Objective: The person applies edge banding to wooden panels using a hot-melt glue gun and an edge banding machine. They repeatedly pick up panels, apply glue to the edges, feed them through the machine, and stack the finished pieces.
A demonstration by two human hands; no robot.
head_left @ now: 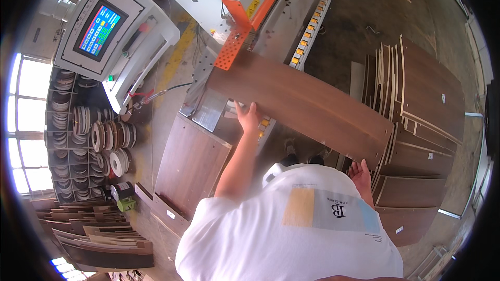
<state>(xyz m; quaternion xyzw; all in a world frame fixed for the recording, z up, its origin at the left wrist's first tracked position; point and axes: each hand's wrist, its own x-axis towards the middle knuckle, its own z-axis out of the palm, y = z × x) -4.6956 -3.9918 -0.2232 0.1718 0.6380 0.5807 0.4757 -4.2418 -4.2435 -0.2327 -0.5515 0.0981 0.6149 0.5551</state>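
Note:
A long brown wood-grain board (307,99) lies aslant across the machine bed, its far left end beneath an orange perforated bracket (232,51). My left hand (249,117) is at the board's near edge, left of its middle. The thumb touches that edge and the fingers are stretched apart. At the near right corner, my right hand (360,177) is palm up with loosely bent, parted fingers. Its fingertips meet the board's edge or lie just short of it; I cannot tell which. Neither hand is wrapped round the board.
A control panel (101,28) with a lit screen stands at upper left. A roller track (312,26) with yellow rollers runs away from me. Stacked brown panels (429,88) stand close on the right. Another panel (190,158) is at my left; edging rolls (101,135) fill a rack beyond.

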